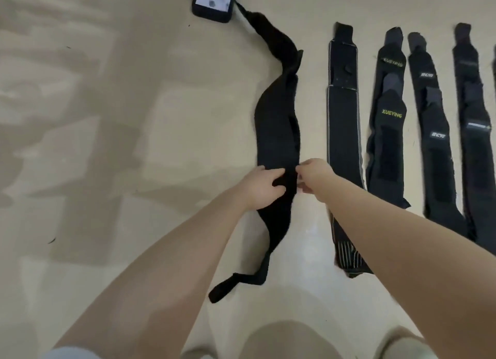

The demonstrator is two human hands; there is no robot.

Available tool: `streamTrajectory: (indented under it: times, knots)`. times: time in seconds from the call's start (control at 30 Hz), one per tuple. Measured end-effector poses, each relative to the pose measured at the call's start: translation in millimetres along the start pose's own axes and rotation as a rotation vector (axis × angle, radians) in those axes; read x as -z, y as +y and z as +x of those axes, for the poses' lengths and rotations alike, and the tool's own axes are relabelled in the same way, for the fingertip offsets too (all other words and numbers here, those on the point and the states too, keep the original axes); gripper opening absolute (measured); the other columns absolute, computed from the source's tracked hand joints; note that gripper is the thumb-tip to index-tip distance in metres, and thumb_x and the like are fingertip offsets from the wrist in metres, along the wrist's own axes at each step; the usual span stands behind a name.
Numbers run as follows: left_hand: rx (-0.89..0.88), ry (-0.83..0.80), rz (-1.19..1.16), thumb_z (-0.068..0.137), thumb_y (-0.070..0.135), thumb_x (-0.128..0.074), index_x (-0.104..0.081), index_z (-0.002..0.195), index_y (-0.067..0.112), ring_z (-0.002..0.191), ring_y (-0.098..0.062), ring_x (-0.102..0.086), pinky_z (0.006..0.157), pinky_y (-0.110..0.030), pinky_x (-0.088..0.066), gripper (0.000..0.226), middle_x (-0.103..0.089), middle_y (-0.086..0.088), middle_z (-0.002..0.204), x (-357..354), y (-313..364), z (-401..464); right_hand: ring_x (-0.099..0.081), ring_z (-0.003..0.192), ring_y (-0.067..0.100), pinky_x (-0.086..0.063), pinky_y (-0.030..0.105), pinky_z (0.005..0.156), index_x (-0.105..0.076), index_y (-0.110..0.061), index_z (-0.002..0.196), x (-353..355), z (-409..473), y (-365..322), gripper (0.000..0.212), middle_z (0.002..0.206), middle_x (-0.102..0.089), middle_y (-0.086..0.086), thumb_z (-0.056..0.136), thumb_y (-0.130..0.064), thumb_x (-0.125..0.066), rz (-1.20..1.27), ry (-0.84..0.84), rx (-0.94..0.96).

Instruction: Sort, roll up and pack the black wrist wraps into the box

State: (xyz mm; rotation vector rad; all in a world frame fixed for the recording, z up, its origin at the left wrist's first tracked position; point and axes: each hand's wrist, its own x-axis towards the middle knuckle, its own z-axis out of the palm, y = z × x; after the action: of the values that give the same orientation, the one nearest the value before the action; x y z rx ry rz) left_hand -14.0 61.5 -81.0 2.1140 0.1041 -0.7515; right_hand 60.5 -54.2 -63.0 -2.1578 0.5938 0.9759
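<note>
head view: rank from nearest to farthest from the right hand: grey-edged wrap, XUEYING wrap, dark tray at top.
From the right hand:
1. grey-edged wrap, just to its right.
2. XUEYING wrap, one column further right.
3. dark tray, far up at the top edge.

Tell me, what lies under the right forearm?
Under the right forearm the striped-edge wrap passes; its lower end shows again below the arm, on the floor. The stretch beneath the arm is covered, so its state cannot be seen.
</note>
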Motion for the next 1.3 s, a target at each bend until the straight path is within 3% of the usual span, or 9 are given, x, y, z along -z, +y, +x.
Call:
streamTrajectory:
  times: [0.13, 0.23, 0.3, 0.4, 0.5, 0.63, 0.8, 1.03, 1.3]
  knots:
    - [0.051, 0.109, 0.269, 0.097, 0.011, -0.036, -0.029, 0.147, 0.028, 0.145, -0.029, -0.001, 0.118, -0.038, -0.006, 0.053, -0.005, 0.003, 0.159, -26, -27, -14, -0.045, 0.119, 0.032, -0.045, 0.042, 0.093, -0.033, -0.011, 0.140, 8, 16, 31, 0.049, 0.145, -0.032, 0.014, 0.093, -0.009, -0.047, -0.482, 0.346, 0.478]
    - [0.026, 0.071, 0.311, 0.097, 0.009, -0.035, -0.026, 0.148, 0.026, 0.145, -0.028, -0.002, 0.118, -0.039, -0.013, 0.055, -0.002, 0.001, 0.160, -35, -37, -18, -0.022, 0.141, 0.032, -0.025, 0.048, 0.113, -0.025, -0.017, 0.149, 0, 17, 44, 0.058, 0.157, -0.016, 0.013, 0.094, -0.011, -0.045, -0.938, 0.243, 1.002]
    - [0.020, 0.092, 0.324, 0.097, 0.008, -0.035, -0.027, 0.148, 0.024, 0.144, -0.026, -0.006, 0.117, -0.039, -0.016, 0.055, -0.002, 0.000, 0.160, -39, -36, -17, -0.002, 0.147, 0.023, -0.009, 0.044, 0.117, -0.008, -0.023, 0.152, -7, 19, 54, 0.059, 0.160, 0.002, 0.003, 0.100, -0.029, -0.036, -1.137, 0.016, 0.850]
    - [0.037, 0.081, 0.395, 0.095, 0.012, -0.039, -0.026, 0.149, 0.022, 0.145, -0.024, -0.007, 0.117, -0.039, -0.016, 0.056, -0.001, -0.001, 0.160, -45, -29, -18, 0.004, 0.147, 0.022, -0.012, 0.043, 0.117, -0.001, -0.025, 0.152, -12, 20, 50, 0.063, 0.160, 0.010, -0.001, 0.100, -0.035, -0.035, -1.143, -0.088, 0.680]
    - [0.108, 0.022, 0.539, 0.094, 0.013, -0.041, -0.015, 0.151, 0.023, 0.146, -0.027, 0.000, 0.118, -0.041, -0.009, 0.063, 0.009, -0.002, 0.159, -48, -18, -20, -0.014, 0.145, 0.025, -0.023, 0.041, 0.116, -0.021, -0.018, 0.150, -6, 17, 28, 0.054, 0.159, -0.007, 0.003, 0.100, -0.024, -0.039, -0.960, -0.174, 0.645]
    - [0.158, -0.014, 0.693, 0.094, 0.012, -0.044, -0.008, 0.152, 0.023, 0.145, -0.030, 0.007, 0.118, -0.043, -0.003, 0.069, 0.019, -0.006, 0.157, -43, -8, -21, -0.054, 0.105, 0.028, -0.048, 0.038, 0.087, -0.048, -0.009, 0.126, 18, 2, 38, 0.031, 0.130, -0.045, 0.011, 0.096, -0.012, -0.042, -0.701, 0.067, 0.586]
    - [-0.055, 0.255, 0.574, 0.096, 0.017, -0.041, -0.039, 0.139, 0.014, 0.126, -0.023, -0.033, 0.101, -0.032, -0.029, 0.043, -0.032, -0.006, 0.141, -67, -9, -51, -0.057, 0.091, 0.025, -0.048, 0.035, 0.075, -0.047, -0.009, 0.113, 27, -28, 118, 0.022, 0.103, -0.058, 0.008, 0.095, -0.022, -0.048, -0.686, -0.193, 0.257]
    - [-0.155, -0.053, 0.674, 0.091, 0.050, -0.046, -0.033, 0.140, 0.016, 0.124, -0.022, -0.036, 0.100, -0.032, -0.030, 0.061, -0.032, -0.004, 0.136, -118, -29, -94, -0.034, 0.127, 0.024, -0.039, 0.036, 0.096, -0.038, -0.018, 0.132, 7, -83, 180, 0.051, 0.142, -0.025, 0.005, 0.090, -0.040, -0.055, -1.199, -0.212, 0.890]
    - [-0.080, -0.122, 0.871, 0.070, 0.060, -0.066, -0.047, 0.120, 0.014, 0.126, -0.027, -0.032, 0.109, -0.036, -0.025, 0.070, -0.026, -0.011, 0.139, -128, -14, -99, -0.028, 0.134, 0.023, -0.033, 0.033, 0.096, -0.034, -0.013, 0.138, -17, -90, 197, 0.057, 0.153, -0.014, 0.007, 0.089, -0.030, -0.058, -1.441, -0.196, 0.869]
